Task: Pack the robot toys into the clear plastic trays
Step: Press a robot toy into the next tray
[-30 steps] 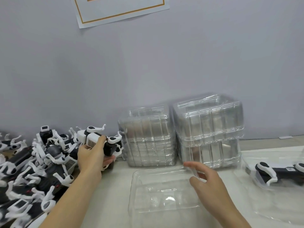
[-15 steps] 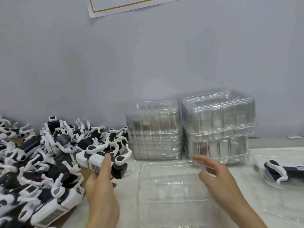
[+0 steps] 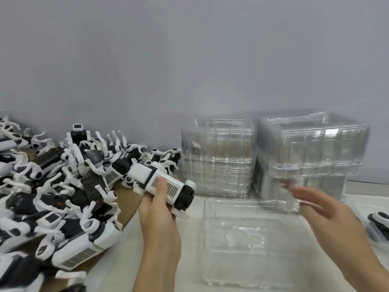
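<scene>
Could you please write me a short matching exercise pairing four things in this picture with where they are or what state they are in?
Things:
1. left hand
2. right hand
3. empty clear tray
4. pile of robot toys

States:
A. lying flat on the table between the hands
B. heaped at the left on cardboard
C. gripping a white and black robot toy
D. open above the tray, holding nothing

Pairs: 1-C, 2-D, 3-A, 4-B

Black-and-white robot toys (image 3: 63, 197), clear ribbed tray stacks (image 3: 219, 161), grey wall (image 3: 189, 60), brown cardboard (image 3: 126, 203)
</scene>
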The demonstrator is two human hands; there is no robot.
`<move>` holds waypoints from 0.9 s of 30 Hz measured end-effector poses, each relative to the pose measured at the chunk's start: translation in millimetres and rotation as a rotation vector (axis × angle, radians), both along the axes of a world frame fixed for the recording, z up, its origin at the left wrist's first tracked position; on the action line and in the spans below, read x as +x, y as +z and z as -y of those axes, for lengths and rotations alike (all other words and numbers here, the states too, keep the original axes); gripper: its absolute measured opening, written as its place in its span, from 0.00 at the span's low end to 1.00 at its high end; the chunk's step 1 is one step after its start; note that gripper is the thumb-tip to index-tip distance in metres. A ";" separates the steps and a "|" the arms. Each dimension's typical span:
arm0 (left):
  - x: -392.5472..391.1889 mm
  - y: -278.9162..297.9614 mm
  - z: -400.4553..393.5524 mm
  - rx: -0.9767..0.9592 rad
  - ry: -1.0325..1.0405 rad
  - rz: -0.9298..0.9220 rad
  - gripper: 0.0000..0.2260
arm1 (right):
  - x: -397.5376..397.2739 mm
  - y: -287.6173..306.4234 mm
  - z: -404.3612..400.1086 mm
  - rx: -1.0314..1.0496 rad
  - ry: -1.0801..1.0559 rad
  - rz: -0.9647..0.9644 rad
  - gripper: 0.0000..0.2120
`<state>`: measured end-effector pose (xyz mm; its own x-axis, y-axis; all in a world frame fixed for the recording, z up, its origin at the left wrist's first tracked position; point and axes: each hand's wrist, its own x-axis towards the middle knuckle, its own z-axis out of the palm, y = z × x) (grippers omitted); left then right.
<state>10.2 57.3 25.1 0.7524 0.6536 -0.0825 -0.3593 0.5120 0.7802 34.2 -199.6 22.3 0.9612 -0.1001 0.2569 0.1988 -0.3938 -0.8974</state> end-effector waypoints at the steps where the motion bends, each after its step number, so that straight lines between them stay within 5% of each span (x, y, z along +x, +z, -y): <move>1: 0.5 0.0 2.2 0.022 0.007 -0.002 0.13 | -0.4 6.4 2.3 -0.005 -0.023 0.018 0.21; 9: 0.0 6.1 19.4 0.182 0.047 0.021 0.13 | 9.4 44.7 -27.4 -0.396 0.091 0.103 0.17; 15: -0.8 13.8 30.8 0.216 -0.033 0.098 0.22 | -0.8 29.1 -57.4 -0.059 0.138 0.200 0.20; 27: -3.2 21.5 55.1 0.281 -0.180 0.086 0.11 | -16.7 17.8 -81.9 -0.181 0.416 0.357 0.30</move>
<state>7.0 2.3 46.6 0.8543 0.4976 0.1506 -0.3530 0.3425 0.8707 17.5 -117.7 40.0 0.7608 0.3432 0.5507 0.6481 -0.3588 -0.6717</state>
